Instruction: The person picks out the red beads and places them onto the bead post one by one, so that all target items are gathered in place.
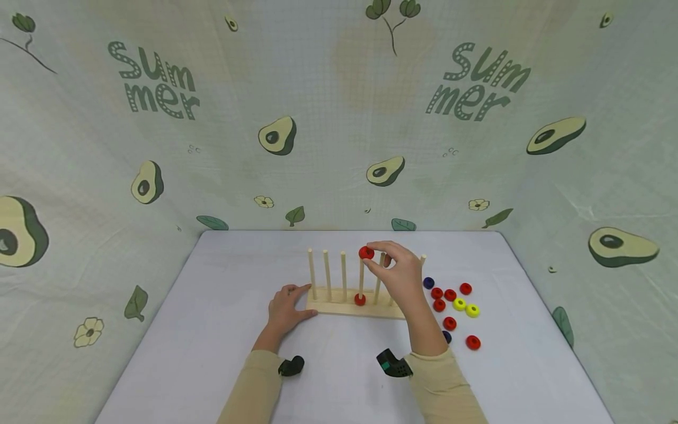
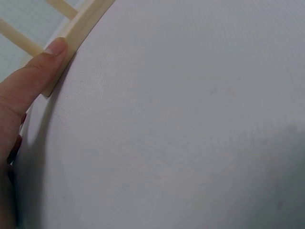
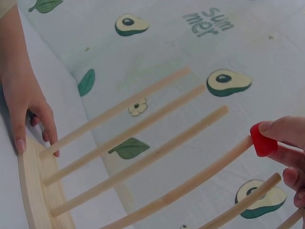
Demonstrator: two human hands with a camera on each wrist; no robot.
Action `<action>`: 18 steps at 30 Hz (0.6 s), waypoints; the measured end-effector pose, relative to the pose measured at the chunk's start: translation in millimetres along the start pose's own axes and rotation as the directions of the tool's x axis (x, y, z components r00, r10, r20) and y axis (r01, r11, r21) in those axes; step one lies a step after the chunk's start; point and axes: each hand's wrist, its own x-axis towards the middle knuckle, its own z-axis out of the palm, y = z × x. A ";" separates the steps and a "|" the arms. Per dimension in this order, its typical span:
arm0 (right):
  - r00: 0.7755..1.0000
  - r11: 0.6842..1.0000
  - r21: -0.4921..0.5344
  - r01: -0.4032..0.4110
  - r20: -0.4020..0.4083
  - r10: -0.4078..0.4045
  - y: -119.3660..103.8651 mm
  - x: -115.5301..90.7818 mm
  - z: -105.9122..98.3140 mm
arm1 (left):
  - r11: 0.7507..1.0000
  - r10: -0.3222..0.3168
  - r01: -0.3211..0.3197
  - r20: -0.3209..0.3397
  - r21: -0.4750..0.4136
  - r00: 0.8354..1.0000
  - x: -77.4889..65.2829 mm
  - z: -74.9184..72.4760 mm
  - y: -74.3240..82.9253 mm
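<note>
My right hand (image 1: 406,279) pinches a red ring-shaped bead (image 1: 366,252) between thumb and fingers, right at the tip of the fourth peg (image 3: 190,187) from the left. Low on that same peg, at the board, sits another red bead (image 1: 360,300). The pale wooden peg stand (image 1: 339,308) has a long flat base with a row of upright pegs; its right end is partly hidden behind my right hand and forearm. At the stand's left end, my left hand (image 1: 284,310) holds the base, thumb (image 2: 40,67) at the front edge and fingers at the back.
Right of the stand, loose beads lie on the white table (image 1: 212,306): several red ones (image 1: 449,323), two yellow ones (image 1: 473,310) and dark blue ones (image 1: 429,283), one partly behind my right forearm. A cloth printed with avocados (image 1: 278,135) hangs behind and at both sides.
</note>
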 end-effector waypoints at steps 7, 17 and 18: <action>1.000 1.000 0.004 0.008 -0.003 -0.008 0.6 0.0 0.9 | 1.000 0.013 -0.013 -0.006 -0.014 1.000 -0.6 1.5 -1.1; 1.000 0.999 -0.037 -0.024 0.007 0.024 -1.8 -0.3 2.9 | 0.999 0.035 -0.036 -0.043 -0.015 0.998 -0.2 3.2 -1.7; 1.000 0.999 -0.039 -0.022 0.006 0.022 -1.8 -0.4 3.1 | 0.999 0.039 -0.040 -0.049 -0.017 0.998 -0.1 3.5 -1.9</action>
